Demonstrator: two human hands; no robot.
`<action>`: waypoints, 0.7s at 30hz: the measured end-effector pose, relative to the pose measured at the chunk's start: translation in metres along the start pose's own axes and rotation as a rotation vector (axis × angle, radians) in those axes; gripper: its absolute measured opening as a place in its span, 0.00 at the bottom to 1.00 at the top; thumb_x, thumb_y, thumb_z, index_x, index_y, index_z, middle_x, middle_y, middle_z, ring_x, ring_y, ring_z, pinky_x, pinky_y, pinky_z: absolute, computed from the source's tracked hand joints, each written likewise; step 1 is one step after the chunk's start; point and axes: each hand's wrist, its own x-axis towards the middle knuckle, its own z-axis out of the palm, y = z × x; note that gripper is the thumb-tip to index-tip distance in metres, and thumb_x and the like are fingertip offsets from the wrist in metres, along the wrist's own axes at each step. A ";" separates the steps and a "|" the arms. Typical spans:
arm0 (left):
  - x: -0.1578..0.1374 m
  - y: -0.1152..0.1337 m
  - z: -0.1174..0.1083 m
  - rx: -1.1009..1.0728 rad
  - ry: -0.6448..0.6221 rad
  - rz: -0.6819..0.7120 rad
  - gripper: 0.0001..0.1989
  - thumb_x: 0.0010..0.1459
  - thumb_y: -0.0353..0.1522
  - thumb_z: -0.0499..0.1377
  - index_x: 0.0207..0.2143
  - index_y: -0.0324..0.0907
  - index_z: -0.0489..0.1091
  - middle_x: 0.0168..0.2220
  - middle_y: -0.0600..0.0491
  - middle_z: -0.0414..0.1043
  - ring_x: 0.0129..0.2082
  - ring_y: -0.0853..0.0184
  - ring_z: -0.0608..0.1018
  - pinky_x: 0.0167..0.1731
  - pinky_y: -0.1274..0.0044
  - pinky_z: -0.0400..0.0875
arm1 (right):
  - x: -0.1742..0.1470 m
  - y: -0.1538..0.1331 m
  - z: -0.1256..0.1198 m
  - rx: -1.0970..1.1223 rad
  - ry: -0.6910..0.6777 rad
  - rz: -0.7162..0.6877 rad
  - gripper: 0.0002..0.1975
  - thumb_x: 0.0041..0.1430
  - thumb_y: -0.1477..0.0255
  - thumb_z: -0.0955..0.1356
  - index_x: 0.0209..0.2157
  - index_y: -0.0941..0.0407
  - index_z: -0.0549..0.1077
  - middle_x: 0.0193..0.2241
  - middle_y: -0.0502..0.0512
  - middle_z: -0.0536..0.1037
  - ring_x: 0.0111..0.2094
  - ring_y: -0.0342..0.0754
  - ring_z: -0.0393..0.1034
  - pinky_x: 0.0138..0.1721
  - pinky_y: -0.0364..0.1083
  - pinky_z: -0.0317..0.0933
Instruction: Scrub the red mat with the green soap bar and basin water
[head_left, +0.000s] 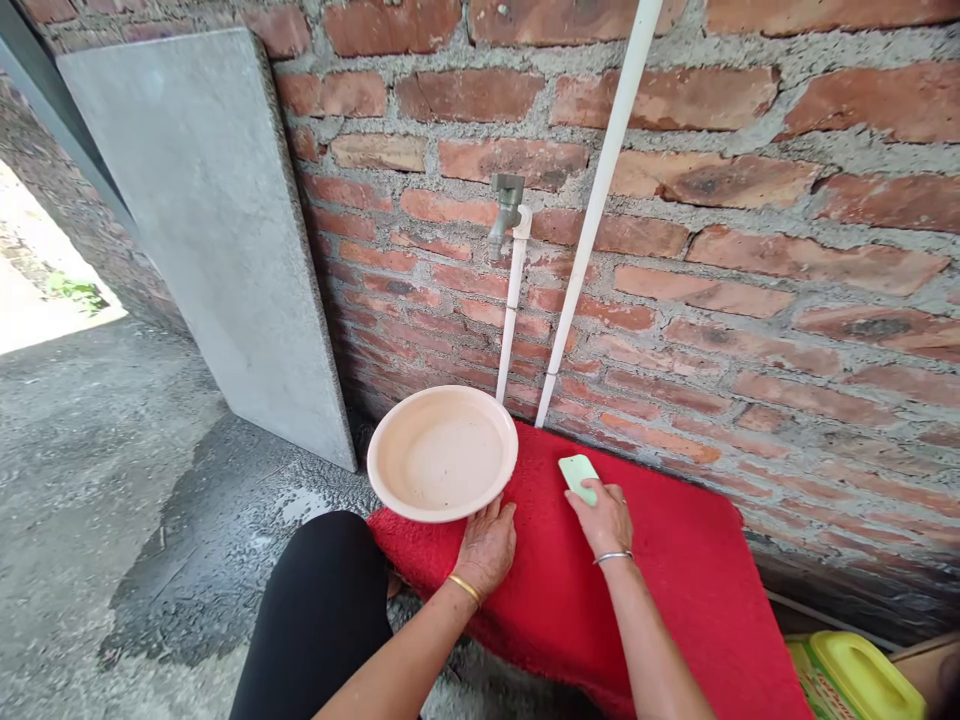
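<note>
Right hand [606,515] pinching a pale-green, round-cornered bar [576,470] over red plush cloth [697,560]; left hand [487,547], grip indiscernible, at the near-right rim of a round, peach plastic basin [442,455].

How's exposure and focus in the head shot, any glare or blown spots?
Head view: the bright patch at far left burns out to white; the wet floor carries a white glare spot. Same head view: basin, left hand and right hand look reasonably sharp, no obvious motion blur.
</note>
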 end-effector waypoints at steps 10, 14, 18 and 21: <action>0.001 0.002 -0.004 -0.001 -0.006 -0.002 0.21 0.61 0.26 0.50 0.55 0.40 0.69 0.60 0.42 0.66 0.61 0.55 0.68 0.61 0.60 0.60 | 0.007 0.120 -0.037 0.030 0.159 0.454 0.26 0.54 0.48 0.65 0.48 0.47 0.75 0.40 0.59 0.73 0.36 0.56 0.70 0.38 0.51 0.63; 0.000 0.002 -0.004 -0.002 -0.016 -0.009 0.21 0.61 0.26 0.50 0.55 0.40 0.69 0.60 0.41 0.66 0.61 0.55 0.67 0.61 0.60 0.59 | 0.004 0.096 -0.024 0.135 0.188 0.359 0.24 0.52 0.50 0.67 0.46 0.49 0.76 0.39 0.57 0.72 0.37 0.54 0.69 0.40 0.51 0.63; 0.000 0.002 -0.005 0.007 -0.020 -0.012 0.21 0.62 0.26 0.50 0.56 0.40 0.68 0.60 0.42 0.66 0.61 0.55 0.67 0.61 0.60 0.60 | -0.002 0.034 0.002 0.237 0.132 0.073 0.19 0.51 0.55 0.69 0.42 0.50 0.78 0.38 0.53 0.70 0.40 0.51 0.69 0.44 0.47 0.62; 0.000 0.002 -0.004 0.012 -0.017 -0.009 0.21 0.61 0.25 0.50 0.56 0.40 0.68 0.60 0.42 0.66 0.60 0.55 0.68 0.60 0.60 0.61 | -0.008 -0.012 0.022 0.245 0.059 -0.130 0.15 0.52 0.58 0.70 0.40 0.50 0.78 0.37 0.52 0.68 0.41 0.49 0.68 0.44 0.46 0.61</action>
